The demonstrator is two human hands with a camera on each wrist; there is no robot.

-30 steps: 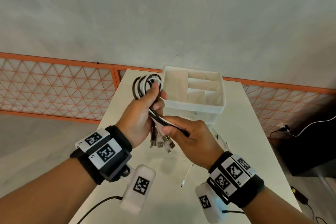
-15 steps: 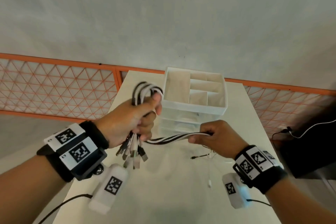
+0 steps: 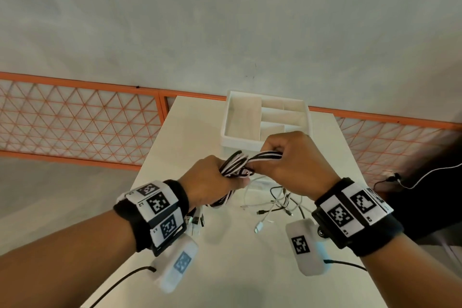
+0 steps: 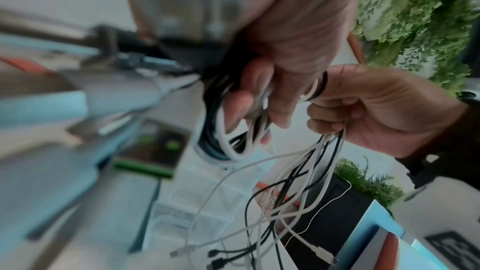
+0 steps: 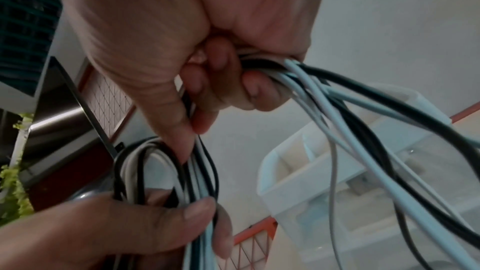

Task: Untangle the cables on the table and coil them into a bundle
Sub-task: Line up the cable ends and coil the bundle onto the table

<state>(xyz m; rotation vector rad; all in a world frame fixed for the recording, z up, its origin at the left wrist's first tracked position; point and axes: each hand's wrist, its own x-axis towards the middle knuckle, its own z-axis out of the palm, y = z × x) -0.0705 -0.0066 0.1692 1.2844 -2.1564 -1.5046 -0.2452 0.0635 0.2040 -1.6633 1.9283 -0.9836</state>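
Black and white cables form a bundle (image 3: 240,165) held above the white table (image 3: 225,270). My left hand (image 3: 212,180) grips the looped part of the bundle (image 4: 228,130), thumb over the strands (image 5: 197,182). My right hand (image 3: 287,157) grips the same cables (image 5: 324,89) just to the right, fingers curled round them. The free ends (image 3: 272,205) trail down onto the table below the hands, with plugs (image 4: 322,253) at their tips. USB plugs (image 3: 196,220) hang beneath my left wrist.
A white divided organiser box (image 3: 267,120) stands on the table just beyond the hands. An orange lattice railing (image 3: 80,122) runs behind the table. A dark object with a thin white wire (image 3: 425,177) sits off the table's right side.
My right hand has swung up and left, bringing the stretched cables back over to the left hand's loop. The left hand dropped lower and turned, and the hands are now close together.
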